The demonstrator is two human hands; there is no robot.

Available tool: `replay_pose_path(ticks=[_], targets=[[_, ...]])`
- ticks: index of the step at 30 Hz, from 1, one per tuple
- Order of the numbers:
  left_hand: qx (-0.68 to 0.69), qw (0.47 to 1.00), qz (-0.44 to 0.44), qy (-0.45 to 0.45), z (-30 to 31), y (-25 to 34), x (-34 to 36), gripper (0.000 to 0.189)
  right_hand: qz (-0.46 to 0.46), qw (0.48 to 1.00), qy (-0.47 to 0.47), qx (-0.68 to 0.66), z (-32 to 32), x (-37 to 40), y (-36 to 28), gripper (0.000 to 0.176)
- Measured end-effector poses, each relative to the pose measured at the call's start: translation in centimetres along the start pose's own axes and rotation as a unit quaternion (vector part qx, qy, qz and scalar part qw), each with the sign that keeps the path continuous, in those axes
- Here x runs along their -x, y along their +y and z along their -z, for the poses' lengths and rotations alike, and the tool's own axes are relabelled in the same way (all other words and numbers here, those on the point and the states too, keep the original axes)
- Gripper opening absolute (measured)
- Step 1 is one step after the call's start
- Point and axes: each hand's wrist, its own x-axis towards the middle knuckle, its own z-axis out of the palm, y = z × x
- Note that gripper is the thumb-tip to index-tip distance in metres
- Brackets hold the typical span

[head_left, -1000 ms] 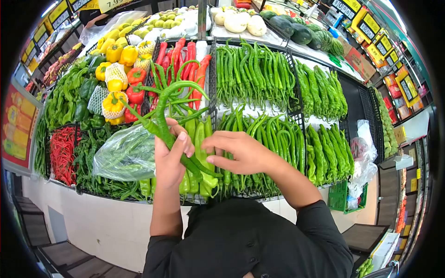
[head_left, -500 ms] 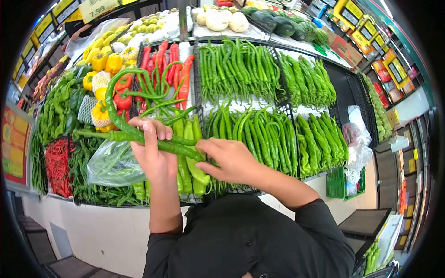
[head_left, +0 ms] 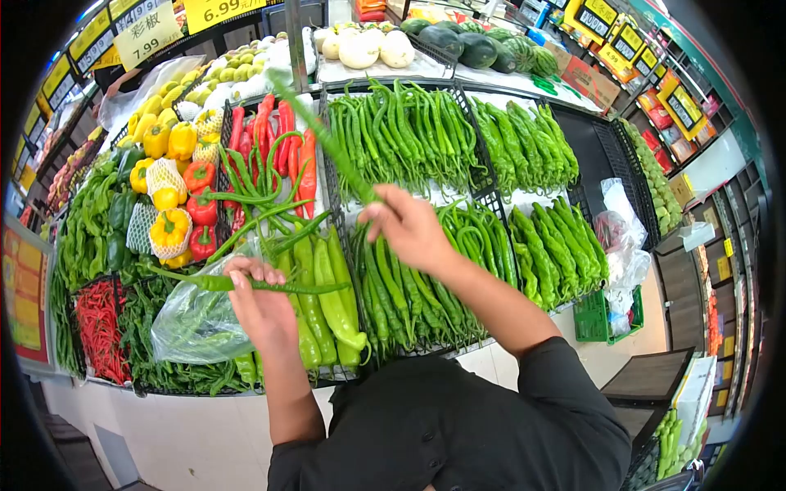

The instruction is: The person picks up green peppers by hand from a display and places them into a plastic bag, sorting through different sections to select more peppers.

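Note:
My left hand (head_left: pixel 264 301), palm up, has its fingers closed on a long green chili pepper (head_left: pixel 214 282) that lies crosswise over the palm. My right hand (head_left: pixel 409 231) pinches one end of a second long green chili pepper (head_left: pixel 332 151), which slants up and away and is blurred by motion. Below and left of my left hand, a clear plastic bag (head_left: pixel 192 327) with green peppers inside rests on the display. Loose thin green chilies (head_left: pixel 266 192) lie across the red chilies (head_left: pixel 304 176) ahead. Broad light-green peppers (head_left: pixel 332 295) are right beside my left hand.
Rows of long green peppers (head_left: pixel 405 135) fill black crates ahead and to the right. Yellow bell peppers (head_left: pixel 170 227) and small red chilies (head_left: pixel 100 327) are at left. White melons (head_left: pixel 359 51) and watermelons (head_left: pixel 475 51) stand behind. A green basket (head_left: pixel 591 317) is at lower right.
My right hand has moved up and pulled the curled green chili pepper out of my left hand. The straighter pepper stays in my left hand. The view has shifted slightly.

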Motion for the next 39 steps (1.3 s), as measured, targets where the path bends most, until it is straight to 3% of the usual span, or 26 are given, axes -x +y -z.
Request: replay_pose_path(ticks=[7,10,12,14,18,22,25,31,39], targets=[[-0.002,0.998,0.032,0.048,1.7,0.2,-0.2,0.015,-0.019,0.993,0.113,0.021,2.8,-11.4,6.0,0.026],[-0.003,0.998,0.04,0.05,2.0,0.2,-0.5,0.013,-0.119,0.987,0.082,0.076,3.2,-15.6,10.2,0.029],[-0.007,0.998,0.043,0.045,2.1,0.2,-0.7,0.012,-0.124,0.97,0.062,0.202,3.0,-17.6,16.0,0.033],[-0.008,0.998,0.046,0.043,2.3,0.2,-0.8,0.011,-0.126,0.946,0.061,0.292,2.3,-17.8,17.3,0.039],[-0.007,0.998,0.05,0.044,2.4,0.1,-0.7,0.011,-0.098,0.91,0.03,0.402,1.6,-16.7,14.6,0.04],[-0.007,0.998,0.062,0.03,2.1,-0.6,-0.9,0.012,-0.118,0.897,-0.013,0.425,2.1,-15.8,12.9,0.037],[-0.01,0.997,0.073,0.022,2.0,-0.8,-0.8,0.013,-0.07,0.892,0.011,0.446,2.2,-15.5,13.7,0.039],[-0.013,0.996,0.087,0.023,2.1,-0.5,-0.4,0.014,-0.121,0.865,-0.035,0.486,2.7,-15.6,12.5,0.039],[-0.01,0.995,0.095,0.028,2.2,-0.4,-0.2,0.013,-0.095,0.853,-0.047,0.51,1.4,-16.9,13.6,0.041]])
